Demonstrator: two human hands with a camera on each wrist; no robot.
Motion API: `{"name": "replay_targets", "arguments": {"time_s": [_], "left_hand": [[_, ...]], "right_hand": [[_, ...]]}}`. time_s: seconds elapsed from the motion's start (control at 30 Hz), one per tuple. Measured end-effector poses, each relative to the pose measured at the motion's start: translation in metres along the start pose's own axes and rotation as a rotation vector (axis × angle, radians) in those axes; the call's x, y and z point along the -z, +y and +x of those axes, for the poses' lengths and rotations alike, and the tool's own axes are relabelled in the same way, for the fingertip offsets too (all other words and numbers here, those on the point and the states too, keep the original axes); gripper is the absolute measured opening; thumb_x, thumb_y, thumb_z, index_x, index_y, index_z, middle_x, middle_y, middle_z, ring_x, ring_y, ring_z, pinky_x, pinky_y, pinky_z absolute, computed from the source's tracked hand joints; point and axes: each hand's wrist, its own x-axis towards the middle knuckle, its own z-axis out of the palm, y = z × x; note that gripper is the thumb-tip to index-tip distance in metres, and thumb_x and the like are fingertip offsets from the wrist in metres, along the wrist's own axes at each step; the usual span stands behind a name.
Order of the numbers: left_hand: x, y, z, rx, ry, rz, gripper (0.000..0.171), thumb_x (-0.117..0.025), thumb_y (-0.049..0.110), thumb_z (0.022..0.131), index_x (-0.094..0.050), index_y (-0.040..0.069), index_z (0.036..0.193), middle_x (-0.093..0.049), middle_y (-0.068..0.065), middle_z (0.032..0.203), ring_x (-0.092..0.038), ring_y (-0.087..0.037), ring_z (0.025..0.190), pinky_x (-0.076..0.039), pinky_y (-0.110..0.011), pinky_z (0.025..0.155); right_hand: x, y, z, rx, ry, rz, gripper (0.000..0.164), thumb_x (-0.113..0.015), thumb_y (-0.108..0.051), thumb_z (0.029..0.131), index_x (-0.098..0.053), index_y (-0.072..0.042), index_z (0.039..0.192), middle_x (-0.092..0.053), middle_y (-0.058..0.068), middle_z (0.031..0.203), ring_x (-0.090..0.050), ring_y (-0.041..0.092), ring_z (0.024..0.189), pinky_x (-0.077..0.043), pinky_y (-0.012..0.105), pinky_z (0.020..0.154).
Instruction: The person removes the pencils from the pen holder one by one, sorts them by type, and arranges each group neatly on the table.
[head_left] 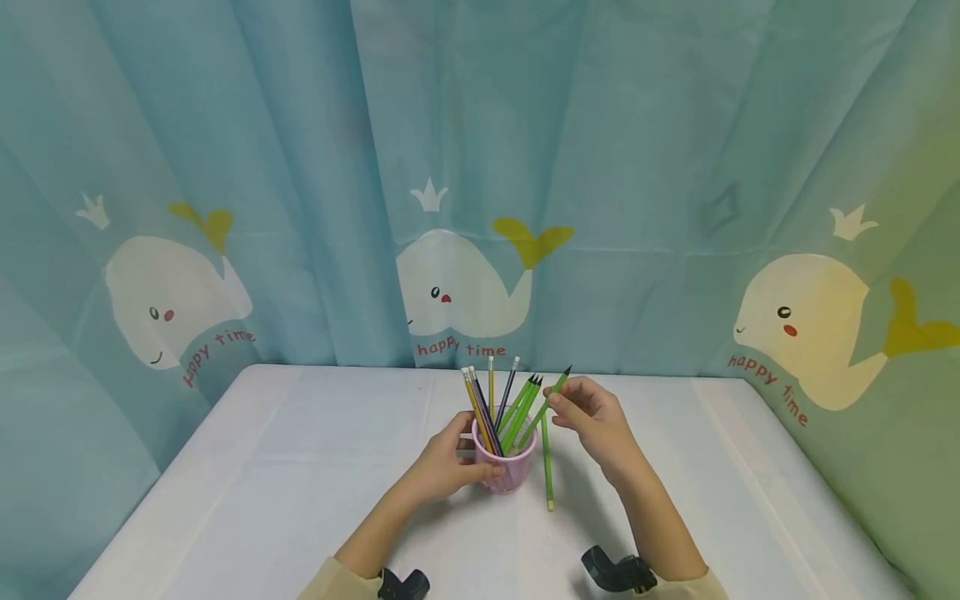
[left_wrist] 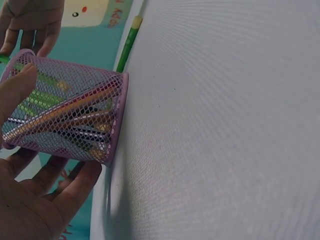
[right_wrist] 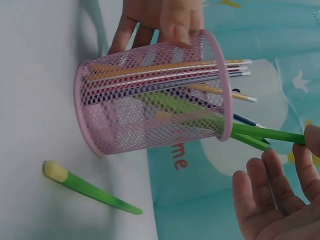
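1. Left hand (head_left: 441, 468) grips pink mesh cup (head_left: 516, 477), central on table (head_left: 300, 492)
2. Right hand (head_left: 597, 422) pinches green pencil (head_left: 536, 421) leaning in cup
3. Loose pencil (head_left: 548, 475) lies right of cup
4. Far curtain (head_left: 637, 167) repeats "happy time" (head_left: 461, 347)

Pencils (head_left: 519, 418) in cup (head_left: 512, 477) on table (head_left: 315, 467), loose pencil (head_left: 547, 467) at right, curtain (head_left: 645, 125) behind
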Motion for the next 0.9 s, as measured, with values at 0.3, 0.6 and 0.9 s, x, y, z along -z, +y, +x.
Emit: {"name": "replay_targets", "arguments": {"time_s": [0.3, 0.6, 0.9], "left_hand": [[0.001, -0.001, 0.0, -0.001, 0.001, -0.018, 0.077, -0.085, 0.022, 0.079, -0.042, 0.011, 0.142, -0.052, -0.016, 0.14, -0.059, -0.035, 0.12, -0.056, -0.045, 0.096], [0.001, 0.0, -0.001, -0.004, -0.002, -0.024, 0.077, -0.085, 0.021, 0.079, -0.041, 0.01, 0.142, -0.052, -0.016, 0.139, -0.059, -0.035, 0.12, -0.056, -0.045, 0.096], [0.001, 0.0, -0.001, -0.012, -0.013, -0.016, 0.077, -0.084, 0.022, 0.08, -0.041, 0.01, 0.143, -0.052, -0.016, 0.137, -0.059, -0.038, 0.121, -0.057, -0.044, 0.094]], "right_hand": [[0.005, -0.009, -0.001, 0.028, 0.003, 0.081, 0.029, -0.063, -0.017, 0.099, -0.055, 0.008, 0.11, -0.064, 0.021, 0.121, -0.065, 0.014, 0.109, -0.06, 0.031, 0.088], [0.007, -0.018, -0.005, 0.079, 0.024, 0.141, 0.025, -0.062, -0.016, 0.1, -0.055, 0.005, 0.112, -0.069, 0.003, 0.112, -0.067, 0.016, 0.105, -0.06, 0.032, 0.087], [0.009, -0.025, -0.007, 0.103, 0.117, 0.246, 0.011, -0.063, -0.013, 0.099, -0.056, -0.005, 0.102, -0.067, 0.01, 0.107, -0.068, 0.017, 0.099, -0.06, 0.036, 0.088]]}}
